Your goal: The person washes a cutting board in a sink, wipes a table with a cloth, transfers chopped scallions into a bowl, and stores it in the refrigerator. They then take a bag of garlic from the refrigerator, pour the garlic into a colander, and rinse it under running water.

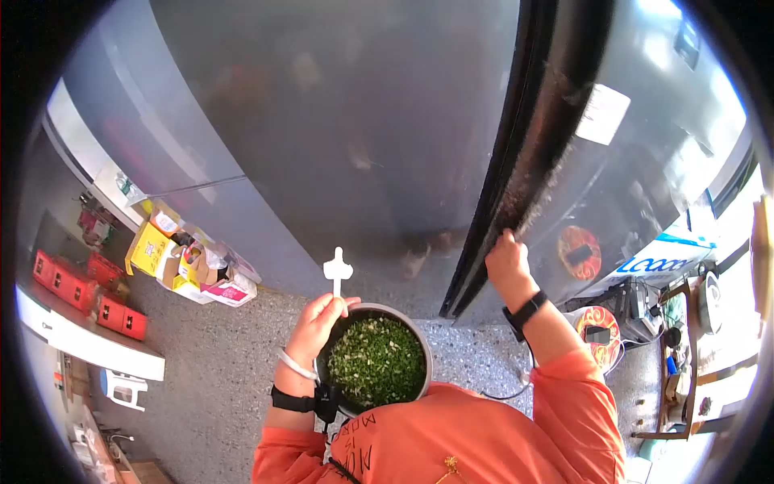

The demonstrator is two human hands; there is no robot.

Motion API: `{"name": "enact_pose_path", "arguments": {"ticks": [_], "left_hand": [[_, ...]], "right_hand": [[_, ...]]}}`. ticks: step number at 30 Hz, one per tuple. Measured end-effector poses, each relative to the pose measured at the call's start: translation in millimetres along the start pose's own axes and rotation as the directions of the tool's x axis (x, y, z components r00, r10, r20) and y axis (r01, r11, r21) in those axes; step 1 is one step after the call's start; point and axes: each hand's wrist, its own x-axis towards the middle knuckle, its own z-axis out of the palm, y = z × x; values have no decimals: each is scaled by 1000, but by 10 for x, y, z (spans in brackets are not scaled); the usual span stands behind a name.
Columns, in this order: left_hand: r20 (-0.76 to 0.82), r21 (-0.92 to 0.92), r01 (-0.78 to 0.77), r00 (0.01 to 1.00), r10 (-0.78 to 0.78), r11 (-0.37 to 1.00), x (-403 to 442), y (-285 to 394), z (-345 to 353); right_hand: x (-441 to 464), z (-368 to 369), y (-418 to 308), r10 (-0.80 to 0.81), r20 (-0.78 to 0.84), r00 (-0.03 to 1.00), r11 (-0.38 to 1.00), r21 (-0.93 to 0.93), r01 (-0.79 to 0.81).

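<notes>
My left hand [316, 323] is closed at the rim of a round metal bowl [427, 365], which rests close against my body. Finely chopped greens [379, 359] with pale bits fill much of it. From the same hand a white utensil handle [338, 270] with a cross-shaped end sticks up; its other end is hidden. Away to the right, my right hand [508, 260] has its fingers curled into the dark recessed edge of a grey refrigerator door [637, 185]. The neighbouring door [347, 121] looks shut; whether the gripped one is slightly ajar I cannot tell.
Opened cardboard boxes [193, 262] stand on the speckled floor [210, 355] at left. Red crates [68, 282] and a white stool [122, 389] are farther left. At right are a round red-patterned appliance [598, 332], cables and a wooden rack [685, 363].
</notes>
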Motion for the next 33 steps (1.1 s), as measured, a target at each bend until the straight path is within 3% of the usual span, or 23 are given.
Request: {"name": "enact_pose_path", "arguments": {"ticks": [2,3,9,12,15,17,19,20,21,23,25,27,28,29,31,33], "left_hand": [[23,-45,20,1000,-19,999,-21,9,43],[42,-98,25,999,-21,995,26,-4,73],[139,-92,-37,989,50,995,168,-25,331],[285,-129,-112,947,145,985,245,-166,459],[371,-118,-100,918,137,988,306,-223,651],[420,-136,-91,896,141,987,435,-128,662],[494,-90,-201,841,219,975,541,-32,739],[525,-22,-219,828,198,975,492,25,903],[570,-115,-254,774,274,960,569,-9,963],[659,-18,-261,723,208,965,685,97,958],[720,1,-234,675,162,972,764,266,952],[682,-27,-470,636,360,882,728,453,827],[686,9,-520,625,373,854,635,638,698],[660,12,-694,546,516,719,548,756,583],[625,-2,-833,430,651,553,619,810,431],[663,-62,-799,415,623,599,600,887,245]], "right_hand": [[-442,79,50,-66,-67,996,995,75,71],[-626,133,98,-61,-217,974,993,90,82],[-1580,-93,71,109,-206,972,910,414,-14],[-1982,-104,19,156,-227,961,874,484,-28],[-2343,-133,8,230,-196,953,848,521,-98],[-2435,-311,-91,111,-70,991,731,681,-34],[-2418,-519,-238,-127,312,941,192,939,-286],[-2503,-405,-300,-110,295,949,-54,952,-302],[-2455,-332,-425,-91,276,957,-295,910,-290],[-2298,-427,-617,24,209,978,-285,939,-194],[-2207,-337,-753,71,277,958,-429,876,-221],[-2186,-347,-849,155,295,943,-496,848,-184],[-2189,-305,-868,216,405,888,-523,816,-245],[-2204,-249,-915,269,511,816,-560,773,-300],[-2097,-161,-901,400,580,710,-693,698,-180],[-1995,-97,-774,509,606,611,-712,695,-95]]}}
